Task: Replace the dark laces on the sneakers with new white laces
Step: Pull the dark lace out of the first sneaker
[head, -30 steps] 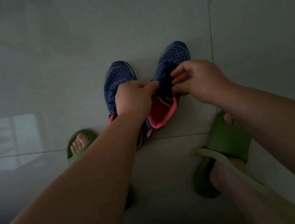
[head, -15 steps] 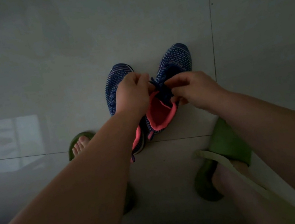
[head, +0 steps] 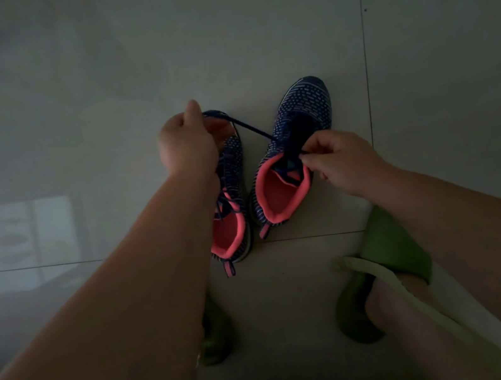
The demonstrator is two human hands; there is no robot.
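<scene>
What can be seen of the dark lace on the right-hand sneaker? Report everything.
The dark lace is a thin, flat-looking navy cord, pulled taut in a straight line from the eyelet area of the right-hand sneaker up and left to the left hand, which grips its end above the other shoe. The right hand pinches another bit of it at the shoe's collar. The rest threads through the dark tongue area, where dim light hides the detail.
</scene>
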